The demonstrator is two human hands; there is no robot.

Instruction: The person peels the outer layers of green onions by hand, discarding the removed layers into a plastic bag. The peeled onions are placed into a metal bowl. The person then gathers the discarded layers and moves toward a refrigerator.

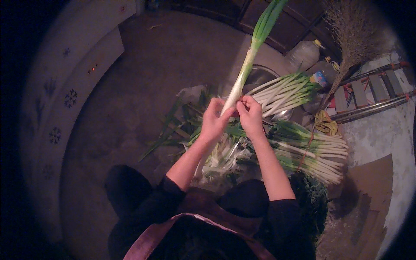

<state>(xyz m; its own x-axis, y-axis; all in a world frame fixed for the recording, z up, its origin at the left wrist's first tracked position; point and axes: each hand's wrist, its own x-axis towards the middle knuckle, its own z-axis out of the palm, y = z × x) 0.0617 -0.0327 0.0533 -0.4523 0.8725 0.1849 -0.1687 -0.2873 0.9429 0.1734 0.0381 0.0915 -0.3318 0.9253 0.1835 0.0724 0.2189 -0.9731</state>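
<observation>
A long green onion (245, 71) slants up and away from me, its white stalk toward my hands and its green leaves at the top of the view. My left hand (213, 120) is closed around the lower white part. Thumb and fingers of my right hand (250, 113) pinch together at the right edge of the same stalk, close to my left thumb; their tips are partly hidden. Beneath my wrists lies a loose heap of pale peelings (223, 156) and green leaves. Beyond my right hand, cleaned green onions (277, 95) rest across a metal basin (264, 74).
Right of my forearm lies a tied bundle of green onions (312, 151). Farther right are a twig broom (351, 39), clear plastic jugs (303, 54), a metal rack-like frame (368, 93), a yellow crumpled cloth (325, 123) and cardboard (372, 182). A white appliance (82, 86) stands left.
</observation>
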